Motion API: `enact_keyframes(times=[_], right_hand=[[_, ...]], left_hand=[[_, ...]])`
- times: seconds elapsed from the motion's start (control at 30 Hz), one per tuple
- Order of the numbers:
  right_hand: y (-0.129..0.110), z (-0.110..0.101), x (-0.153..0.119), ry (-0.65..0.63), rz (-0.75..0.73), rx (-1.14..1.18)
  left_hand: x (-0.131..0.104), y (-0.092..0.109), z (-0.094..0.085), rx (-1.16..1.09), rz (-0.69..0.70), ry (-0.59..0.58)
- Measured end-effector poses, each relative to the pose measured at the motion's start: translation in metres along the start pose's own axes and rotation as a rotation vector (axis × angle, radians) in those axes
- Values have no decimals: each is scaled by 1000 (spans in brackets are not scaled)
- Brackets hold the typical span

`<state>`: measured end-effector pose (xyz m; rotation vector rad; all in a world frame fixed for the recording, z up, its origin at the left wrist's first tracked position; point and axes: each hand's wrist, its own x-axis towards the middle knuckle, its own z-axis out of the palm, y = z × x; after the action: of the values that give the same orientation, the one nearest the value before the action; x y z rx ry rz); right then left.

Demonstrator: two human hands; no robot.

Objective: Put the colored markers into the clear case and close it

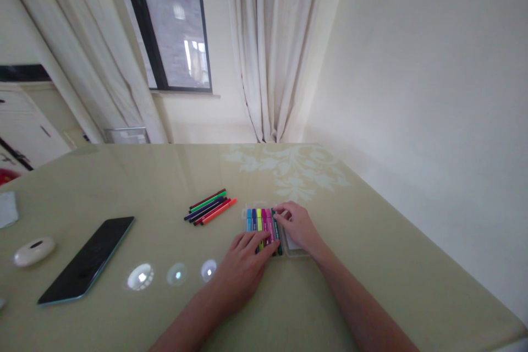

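A clear plastic case (296, 254) lies on the table with a row of felt-tip markers (258, 221) side by side in it: light blue, dark blue, yellow and pinks. At the right end of that row is a dark green marker (277, 229). My right hand (300, 226) pinches the green marker near its upper end. Across the lower ends of the row rests my left hand (246, 257), its fingers stretched out flat and its thumb reaching to the green marker. My left fingers hide part of the markers.
Several loose markers (210, 207) in red, orange, green and dark colours lie left of the case. Further left are a black-screened phone (88, 261) and a white oval object (34, 251). A wall (412, 93) borders the table (165, 176) on the right.
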<state>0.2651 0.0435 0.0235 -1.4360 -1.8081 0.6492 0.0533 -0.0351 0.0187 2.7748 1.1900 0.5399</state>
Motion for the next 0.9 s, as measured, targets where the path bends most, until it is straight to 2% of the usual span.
enact_keyframes(times=[0.17,0.3,0.47,0.57,0.67,0.77,0.83,0.9], right_hand=[[-8,1,-3,-49,-32,-216],[-9,-1,-3,-51,-61,-260],[4,-13,2,95,12,-291],[15,-19,4,144,34,-331],[21,-19,4,117,38,-309],[21,-17,4,108,34,-277],[20,-16,4,115,29,-265],[19,-16,4,118,31,-255]], left_hand=[[2,1,1,-14,-25,16],[4,2,-5,-21,-25,-4],[1,4,-21,-106,-32,-7],[1,-3,-24,-207,-51,38],[1,-27,-25,-196,-217,175],[-2,-59,-26,34,-489,304],[-7,-75,-28,184,-620,271],[-10,-83,-30,251,-685,209]])
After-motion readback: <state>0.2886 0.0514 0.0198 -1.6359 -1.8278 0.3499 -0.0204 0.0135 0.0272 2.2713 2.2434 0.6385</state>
